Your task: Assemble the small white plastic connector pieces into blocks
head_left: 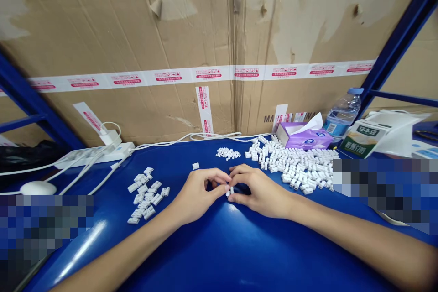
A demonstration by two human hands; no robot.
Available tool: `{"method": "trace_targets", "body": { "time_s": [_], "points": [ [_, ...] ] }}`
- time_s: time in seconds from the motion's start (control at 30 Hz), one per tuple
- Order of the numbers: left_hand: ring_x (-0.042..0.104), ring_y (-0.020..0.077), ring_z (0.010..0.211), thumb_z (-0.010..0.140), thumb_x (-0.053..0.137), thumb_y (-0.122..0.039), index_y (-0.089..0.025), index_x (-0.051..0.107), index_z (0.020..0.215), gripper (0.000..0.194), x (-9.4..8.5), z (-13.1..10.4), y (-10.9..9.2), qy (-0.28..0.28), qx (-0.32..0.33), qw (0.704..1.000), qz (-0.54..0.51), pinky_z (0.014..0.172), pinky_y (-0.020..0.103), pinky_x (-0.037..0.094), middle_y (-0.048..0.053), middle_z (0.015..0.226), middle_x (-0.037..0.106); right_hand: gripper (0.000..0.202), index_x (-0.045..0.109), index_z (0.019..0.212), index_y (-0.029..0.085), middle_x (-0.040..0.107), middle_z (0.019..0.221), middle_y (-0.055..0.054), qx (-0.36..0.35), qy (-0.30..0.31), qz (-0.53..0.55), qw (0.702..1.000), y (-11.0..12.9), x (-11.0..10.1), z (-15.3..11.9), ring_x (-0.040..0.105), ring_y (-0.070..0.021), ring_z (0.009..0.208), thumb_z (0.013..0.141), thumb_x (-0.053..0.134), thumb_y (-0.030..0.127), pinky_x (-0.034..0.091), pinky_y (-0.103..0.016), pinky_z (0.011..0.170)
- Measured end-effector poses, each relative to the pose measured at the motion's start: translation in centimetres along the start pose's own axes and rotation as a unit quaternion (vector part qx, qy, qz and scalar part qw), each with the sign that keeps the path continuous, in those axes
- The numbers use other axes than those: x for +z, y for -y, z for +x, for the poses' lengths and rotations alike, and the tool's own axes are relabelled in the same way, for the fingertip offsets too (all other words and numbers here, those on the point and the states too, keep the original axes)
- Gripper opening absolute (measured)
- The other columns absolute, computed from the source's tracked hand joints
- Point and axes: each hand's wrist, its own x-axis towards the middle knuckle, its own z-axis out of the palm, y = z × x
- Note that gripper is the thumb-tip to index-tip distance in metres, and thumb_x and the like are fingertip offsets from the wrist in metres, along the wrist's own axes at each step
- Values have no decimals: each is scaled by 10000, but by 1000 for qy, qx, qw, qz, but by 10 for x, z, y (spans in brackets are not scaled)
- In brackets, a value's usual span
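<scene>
Your left forearm (pixel 137 242) and right forearm (pixel 349 237) lie nearest the head camera, reaching in over the blue tabletop (pixel 219 255). Your left hand (pixel 198 194) and right hand (pixel 265 191) meet at the middle, around a small white piece (pixel 230 191). Your right thumb and fingers close on it in a pinch. Your left thumb reaches its near side, with the fingers curled above; whether they grip it too, you can't tell from here.

Expect the piece to be very light and stiff, probably smooth plastic that could slip or spin under a hard squeeze. Take it by opposite sides with your fingertips, lightly, as any thin edges or clips might snap.

To your left lies a loose group of white blocks (pixel 149 197), with a lone block (pixel 195 165) beyond your left hand. A little heap of tiny white bits (pixel 227 153) sits beyond your hands, and a broad spread of white pieces (pixel 294 164) lies to your right. Behind that spread stand a purple tissue box (pixel 305 138), a water bottle (pixel 342 112) and a green-and-white carton (pixel 362 139). A power strip (pixel 84 157) is at the far left.
</scene>
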Motion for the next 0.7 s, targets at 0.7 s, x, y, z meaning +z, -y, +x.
{"method": "trace_targets", "body": {
  "time_s": [0.7],
  "points": [
    [622, 151, 704, 859, 688, -265, -230, 762, 863, 82, 3, 0, 2, -16, -5, 1000, 14, 664, 277, 416, -15, 806, 765, 135, 712, 970, 202, 701, 1115, -72, 0, 1, -2, 1000, -1, -1, 0, 625, -224, 1081, 877, 780, 273, 497, -374, 952]
  ]
}}
